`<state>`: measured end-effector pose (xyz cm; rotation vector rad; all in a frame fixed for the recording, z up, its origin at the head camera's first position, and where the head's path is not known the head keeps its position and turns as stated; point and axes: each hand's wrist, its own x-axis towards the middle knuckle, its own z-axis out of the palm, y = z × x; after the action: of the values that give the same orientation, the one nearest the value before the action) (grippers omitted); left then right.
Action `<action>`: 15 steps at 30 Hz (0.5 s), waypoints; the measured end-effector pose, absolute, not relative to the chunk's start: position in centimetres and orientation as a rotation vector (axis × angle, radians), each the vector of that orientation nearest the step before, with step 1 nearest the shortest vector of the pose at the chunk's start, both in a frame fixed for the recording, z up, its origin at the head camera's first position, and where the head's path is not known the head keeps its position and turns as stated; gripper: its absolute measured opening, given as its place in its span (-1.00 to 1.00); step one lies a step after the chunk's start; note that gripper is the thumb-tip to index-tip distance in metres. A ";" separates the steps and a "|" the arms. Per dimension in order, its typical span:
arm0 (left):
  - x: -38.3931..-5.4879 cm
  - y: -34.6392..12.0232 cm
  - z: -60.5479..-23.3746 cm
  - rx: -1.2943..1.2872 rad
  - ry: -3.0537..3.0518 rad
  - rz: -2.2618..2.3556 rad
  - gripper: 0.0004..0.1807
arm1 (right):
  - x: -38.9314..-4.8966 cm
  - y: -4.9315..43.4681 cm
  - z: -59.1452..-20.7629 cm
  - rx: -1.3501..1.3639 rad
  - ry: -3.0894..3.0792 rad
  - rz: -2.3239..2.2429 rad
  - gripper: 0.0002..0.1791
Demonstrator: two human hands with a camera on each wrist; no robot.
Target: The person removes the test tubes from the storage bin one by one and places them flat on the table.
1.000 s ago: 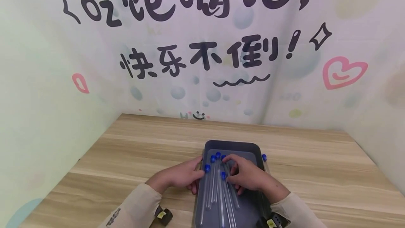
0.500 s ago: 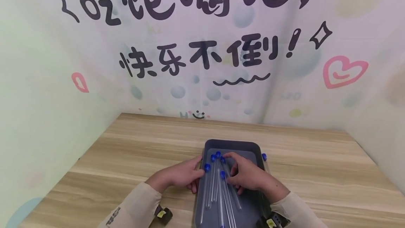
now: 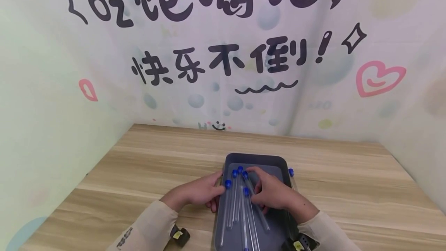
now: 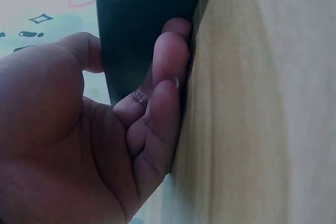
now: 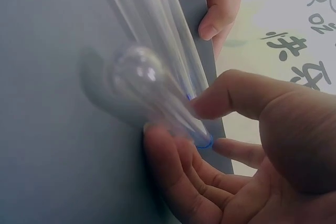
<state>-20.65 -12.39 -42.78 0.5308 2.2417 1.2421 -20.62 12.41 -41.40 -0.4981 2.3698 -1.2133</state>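
The dark grey tray (image 3: 277, 229) holds several clear test tubes (image 3: 230, 208) with blue caps, lying lengthwise and partly overlapping. My left hand (image 3: 200, 193) grips the tray's left side, thumb at the rim and fingers against the outer wall, as the left wrist view shows. Inside the tray my right hand (image 3: 275, 193) holds one tube (image 3: 263, 219) between thumb and fingers. The index fingertip is at this tube's blue cap (image 3: 245, 174), and the rounded end points toward the near right. Another blue cap (image 3: 246, 191) lies beside the right thumb. The near ends of some tubes are cut off by the frame.
Just outside the tray's right wall lies another blue-capped tube (image 3: 291, 172), mostly hidden by the right arm. The wooden tabletop (image 3: 167, 146) surrounds the tray. A printed cloth wall (image 3: 195, 104) stands behind the table.
The rounded end of the tube at my right hand has swung to the right, and the cap beside the thumb has shifted slightly. My left hand and the tray have stayed put.
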 end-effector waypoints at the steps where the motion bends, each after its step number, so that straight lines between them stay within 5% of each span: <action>1: -20.6 -12.4 -42.8 0.530 2.242 1.244 -0.26 | -20.6 12.4 -41.4 -0.496 2.370 -1.218 -0.09; 15: -20.7 -12.4 -42.9 0.547 2.225 1.256 -0.28 | -20.5 12.2 -41.1 -0.502 2.361 -1.292 -0.08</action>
<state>-20.70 -12.42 -42.93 0.5472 2.2246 1.2562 -20.48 12.24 -41.09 -0.5023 2.3614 -1.2918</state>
